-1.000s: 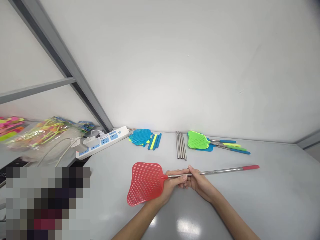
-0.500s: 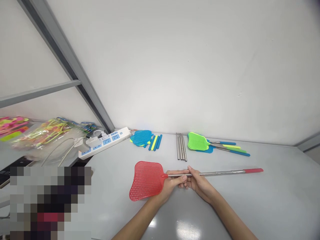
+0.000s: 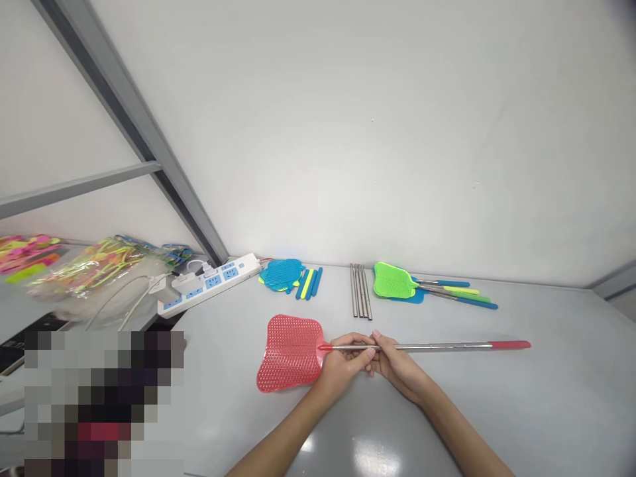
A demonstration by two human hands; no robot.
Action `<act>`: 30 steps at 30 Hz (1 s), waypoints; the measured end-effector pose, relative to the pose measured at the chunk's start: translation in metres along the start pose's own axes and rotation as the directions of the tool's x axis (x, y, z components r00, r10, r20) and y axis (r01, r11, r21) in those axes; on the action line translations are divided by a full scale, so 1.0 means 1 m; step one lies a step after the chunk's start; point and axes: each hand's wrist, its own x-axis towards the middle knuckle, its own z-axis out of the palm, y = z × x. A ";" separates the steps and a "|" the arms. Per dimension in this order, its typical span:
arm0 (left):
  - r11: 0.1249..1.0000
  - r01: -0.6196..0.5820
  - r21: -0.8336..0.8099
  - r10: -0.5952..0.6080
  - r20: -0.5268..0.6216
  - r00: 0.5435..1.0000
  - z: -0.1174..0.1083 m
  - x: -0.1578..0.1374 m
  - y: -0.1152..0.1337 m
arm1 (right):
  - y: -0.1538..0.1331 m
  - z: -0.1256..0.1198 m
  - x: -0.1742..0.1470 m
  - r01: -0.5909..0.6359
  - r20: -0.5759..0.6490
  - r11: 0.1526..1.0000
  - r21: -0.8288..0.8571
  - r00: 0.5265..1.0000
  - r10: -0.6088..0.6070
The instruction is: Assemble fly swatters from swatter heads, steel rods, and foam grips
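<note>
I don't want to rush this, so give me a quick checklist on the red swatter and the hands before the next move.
1. Left hand on the metal rod: ok, holding it close to the red mesh head.
2. Right hand on the same rod: ok, holding it just right of the left hand.
3. Red mesh head at the rod's left end: ok, its neck meets the rod.
4. Red grip on the rod's right end: ok, in place.
5. Head and grip firmly fixed: cannot tell from this view.
6. Loose rods apart from the hands: ok, lying beyond them toward the wall.
</note>
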 end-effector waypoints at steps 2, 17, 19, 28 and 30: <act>1.000 0.003 -0.011 -0.003 0.000 1.000 0.000 0.000 0.000 | 0.000 0.000 0.000 0.003 -0.007 1.000 0.006 1.000 -0.003; 0.997 -0.043 -0.060 0.039 -0.065 0.997 0.003 0.002 -0.001 | 0.005 -0.005 0.002 0.026 -0.055 0.998 0.057 0.998 -0.023; 0.996 -0.046 -0.079 0.040 -0.082 0.996 0.004 0.001 -0.001 | 0.006 -0.006 0.002 0.033 -0.057 0.998 0.053 0.998 -0.030; 0.990 -0.049 -0.134 0.037 -0.092 0.995 0.004 0.003 -0.001 | 0.006 -0.006 0.002 0.038 -0.071 0.998 0.048 0.997 -0.034; 0.991 -0.051 -0.127 0.038 -0.101 0.994 0.004 0.002 0.001 | 0.007 -0.007 0.002 0.040 -0.076 0.998 0.053 0.997 -0.036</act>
